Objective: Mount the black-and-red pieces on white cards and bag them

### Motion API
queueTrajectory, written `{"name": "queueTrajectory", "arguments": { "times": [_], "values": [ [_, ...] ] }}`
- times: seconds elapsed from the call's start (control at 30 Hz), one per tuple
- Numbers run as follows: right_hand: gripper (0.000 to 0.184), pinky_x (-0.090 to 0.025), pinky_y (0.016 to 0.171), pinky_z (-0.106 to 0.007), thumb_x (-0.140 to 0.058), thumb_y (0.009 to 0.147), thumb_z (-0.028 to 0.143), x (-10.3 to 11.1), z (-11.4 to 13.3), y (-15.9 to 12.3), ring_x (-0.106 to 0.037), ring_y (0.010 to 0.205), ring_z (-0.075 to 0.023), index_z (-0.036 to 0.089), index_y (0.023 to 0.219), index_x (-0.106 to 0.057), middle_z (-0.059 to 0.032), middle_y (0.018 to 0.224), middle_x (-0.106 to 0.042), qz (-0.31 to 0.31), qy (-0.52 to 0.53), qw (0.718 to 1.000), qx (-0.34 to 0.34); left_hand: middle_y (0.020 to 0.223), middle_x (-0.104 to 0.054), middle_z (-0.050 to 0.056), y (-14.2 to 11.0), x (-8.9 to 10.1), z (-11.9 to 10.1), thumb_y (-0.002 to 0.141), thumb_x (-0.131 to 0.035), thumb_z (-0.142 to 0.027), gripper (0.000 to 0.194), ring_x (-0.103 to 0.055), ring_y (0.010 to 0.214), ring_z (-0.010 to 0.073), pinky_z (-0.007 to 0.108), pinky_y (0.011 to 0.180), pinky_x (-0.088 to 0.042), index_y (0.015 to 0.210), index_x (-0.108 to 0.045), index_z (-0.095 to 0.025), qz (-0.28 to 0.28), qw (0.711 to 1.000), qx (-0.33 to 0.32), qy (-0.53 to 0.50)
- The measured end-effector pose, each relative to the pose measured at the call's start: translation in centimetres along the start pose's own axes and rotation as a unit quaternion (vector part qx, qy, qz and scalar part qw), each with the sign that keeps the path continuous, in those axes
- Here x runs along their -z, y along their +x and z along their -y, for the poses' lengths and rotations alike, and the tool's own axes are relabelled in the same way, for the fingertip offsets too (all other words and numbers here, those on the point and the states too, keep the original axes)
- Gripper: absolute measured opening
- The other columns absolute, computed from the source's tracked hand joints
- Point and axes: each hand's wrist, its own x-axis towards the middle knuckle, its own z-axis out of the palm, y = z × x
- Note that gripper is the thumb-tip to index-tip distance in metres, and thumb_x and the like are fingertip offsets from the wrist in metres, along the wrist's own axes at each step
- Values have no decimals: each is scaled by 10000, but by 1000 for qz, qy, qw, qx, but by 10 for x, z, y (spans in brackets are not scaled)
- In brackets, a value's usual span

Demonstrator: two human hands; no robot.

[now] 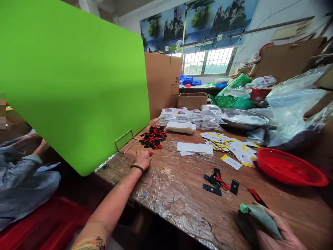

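By right hand [284, 231], strip [257, 198] slants lengthwise down-right; grip unclear, likewise left hand [142, 159].

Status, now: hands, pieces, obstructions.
Left hand at loose piece beside red-and-black pile. Right hand with green cloth-like thing, near black-and-red strip. Green board left of pile, seemingly blocking neither.

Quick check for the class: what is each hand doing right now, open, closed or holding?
Left hand: on the table by a small red piece; grip unclear.
Right hand: grey-green cloth at its fingers; held or worn, unclear.
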Motion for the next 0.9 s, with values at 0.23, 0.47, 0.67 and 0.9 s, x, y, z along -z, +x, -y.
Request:
{"name": "queueTrajectory", "arguments": {
  "times": [0.23, 0.47, 0.67, 0.9],
  "values": [
    [431, -463, 846, -405, -623, 625, 419, -23, 30, -17, -614, 943, -311, 186, 982, -689, -94, 1033, -677, 12, 5, 994, 111, 733, -694, 51, -4, 4, 24, 663, -669, -99, 87, -649, 777, 209, 298, 725, -482, 736, -703, -132, -4, 979, 64, -195],
    [487, -433, 994, -434, -551, 692, 200, -102, 105, -51, -566, 1118, -269, 208, 1167, -657, -99, 1186, -629, 174, 104, 949, 242, 764, -702, 42, -59, -6, -40, 701, -679, -261, 235, -645, 649, 141, 274, 645, -541, 894, -698, -129, 17, 893, 41, -448],
    [478, -485, 920, -386, -501, 723, 176, -125, 124, -48, -621, 1047, -250, 189, 1181, -640, -87, 1133, -679, 247, 118, 935, 224, 673, -682, 21, -90, -14, -92, 509, -855, -264, 299, -607, 597, 110, 234, 609, -512, 727, -699, -131, 110, 719, 35, -685],
    [480, -515, 666, -309, -646, 688, 425, -43, 59, -12, -657, 780, -254, 156, 1085, -679, -77, 904, -722, 115, 16, 992, 54, 719, -672, 26, -62, -66, -151, 694, -732, -260, 167, -645, 635, 143, 303, 654, -554, 797, -687, -137, 124, 786, 0, -605]
  ]
}}
